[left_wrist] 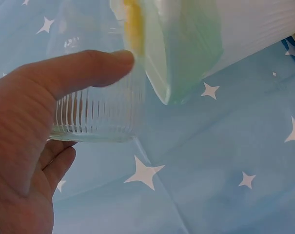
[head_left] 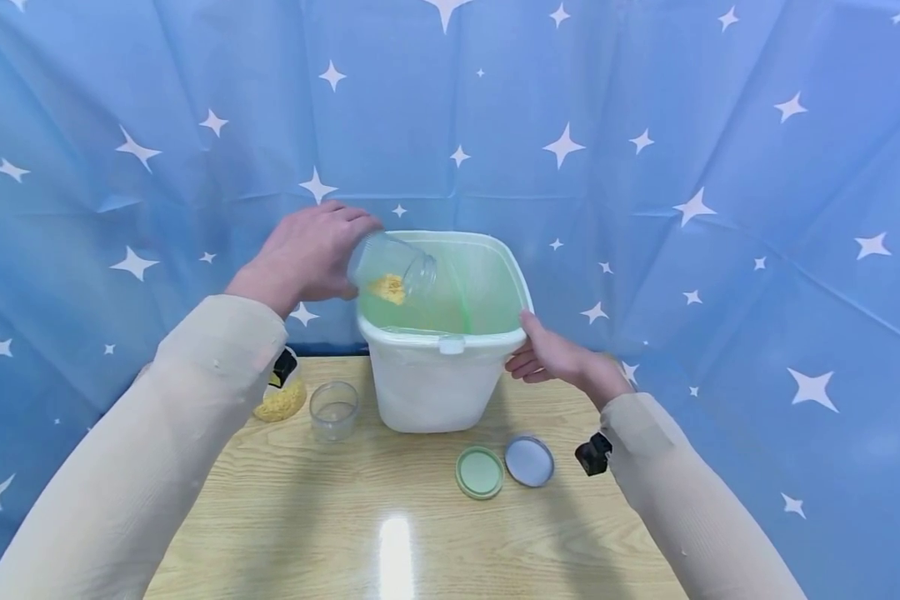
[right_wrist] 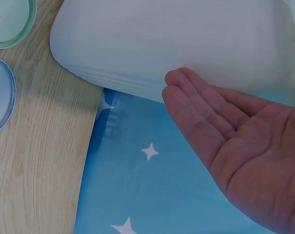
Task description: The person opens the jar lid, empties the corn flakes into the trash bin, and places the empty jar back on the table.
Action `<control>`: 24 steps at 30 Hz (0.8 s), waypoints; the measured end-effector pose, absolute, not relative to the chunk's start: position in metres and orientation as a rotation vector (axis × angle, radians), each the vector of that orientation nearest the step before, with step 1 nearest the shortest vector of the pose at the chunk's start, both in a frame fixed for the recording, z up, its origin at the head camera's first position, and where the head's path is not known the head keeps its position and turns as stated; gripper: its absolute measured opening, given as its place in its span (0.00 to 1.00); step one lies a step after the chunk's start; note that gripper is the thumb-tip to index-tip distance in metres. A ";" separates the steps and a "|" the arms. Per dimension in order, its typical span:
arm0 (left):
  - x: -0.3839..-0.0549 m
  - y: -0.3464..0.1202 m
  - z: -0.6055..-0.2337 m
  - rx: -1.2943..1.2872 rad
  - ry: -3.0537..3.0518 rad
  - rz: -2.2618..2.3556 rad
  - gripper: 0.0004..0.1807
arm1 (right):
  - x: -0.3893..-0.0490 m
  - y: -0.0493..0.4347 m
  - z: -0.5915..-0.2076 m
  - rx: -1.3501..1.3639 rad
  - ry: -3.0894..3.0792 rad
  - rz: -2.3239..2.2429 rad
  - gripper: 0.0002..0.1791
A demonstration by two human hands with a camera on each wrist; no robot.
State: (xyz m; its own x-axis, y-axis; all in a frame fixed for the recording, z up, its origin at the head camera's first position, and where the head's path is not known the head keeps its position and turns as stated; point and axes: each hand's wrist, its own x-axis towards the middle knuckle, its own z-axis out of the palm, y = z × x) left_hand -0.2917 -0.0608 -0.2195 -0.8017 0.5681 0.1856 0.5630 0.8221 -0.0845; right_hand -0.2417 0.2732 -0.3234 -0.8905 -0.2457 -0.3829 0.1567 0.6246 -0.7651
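Observation:
My left hand (head_left: 311,254) grips a clear ribbed jar (left_wrist: 98,109), tipped on its side with its mouth to the right. Small yellow pieces (head_left: 388,288) lie inside the jar. It is over the left part of a tall white plastic bin (head_left: 435,383), whose open inside looks pale green. In the left wrist view, the thumb lies along the jar wall. At the bin's right side, my right hand (head_left: 555,357) holds the rim, thumb at the edge and fingers below. In the right wrist view, those fingers (right_wrist: 196,105) lie against the bin's outer wall; the thumb is hidden.
Left of the bin stand a clear cup (head_left: 334,412) and a container of yellow pieces (head_left: 281,402), partly hidden by my left forearm. A green lid (head_left: 480,472) and a blue-grey lid (head_left: 529,461) lie in front on the wooden table (head_left: 330,533). A blue star-patterned curtain (head_left: 450,108) hangs behind.

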 end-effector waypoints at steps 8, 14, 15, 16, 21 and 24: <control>-0.291 -0.061 -0.219 -0.881 -2.806 0.013 0.44 | -0.238 0.273 -0.319 -0.110 2.392 -1.178 0.54; -0.291 -0.060 -0.218 -0.887 -2.802 -0.024 0.44 | -0.243 0.274 -0.326 -0.057 2.395 -1.182 0.51; -0.291 -0.060 -0.218 -0.890 -2.800 -0.013 0.44 | -0.244 0.274 -0.326 -0.062 2.397 -1.181 0.51; -0.291 -0.060 -0.218 -0.894 -2.797 0.004 0.44 | -0.244 0.273 -0.326 -0.060 2.395 -1.181 0.51; -0.290 -0.059 -0.218 -0.912 -2.776 0.050 0.44 | -0.244 0.273 -0.325 -0.057 2.392 -1.181 0.51; -0.289 -0.057 -0.217 -0.923 -2.761 0.064 0.44 | -0.244 0.273 -0.325 -0.058 2.392 -1.180 0.51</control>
